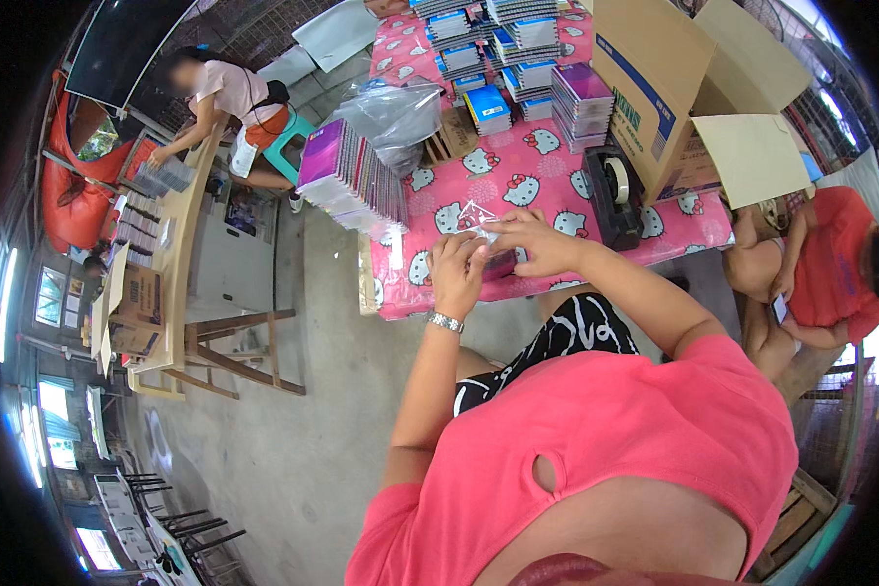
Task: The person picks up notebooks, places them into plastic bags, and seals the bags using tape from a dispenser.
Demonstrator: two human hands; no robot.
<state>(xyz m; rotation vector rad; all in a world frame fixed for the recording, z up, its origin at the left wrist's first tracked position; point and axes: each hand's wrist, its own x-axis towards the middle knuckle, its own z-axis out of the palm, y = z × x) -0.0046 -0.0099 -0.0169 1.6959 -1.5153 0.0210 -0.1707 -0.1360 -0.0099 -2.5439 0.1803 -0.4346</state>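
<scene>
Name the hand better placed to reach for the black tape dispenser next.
Probably the right hand: the black tape dispenser sits closer to it, while the left hand is farther off. Both are occupied at what looks like clear plastic, so the right would likely need freeing.

A teal stool (287,146) near a wooden table (178,269) with a brown carton (139,296) on top; a large black screen (127,44).

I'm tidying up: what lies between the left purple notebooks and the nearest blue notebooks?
Clear plastic and some brown cardboard, in the head view.
</scene>
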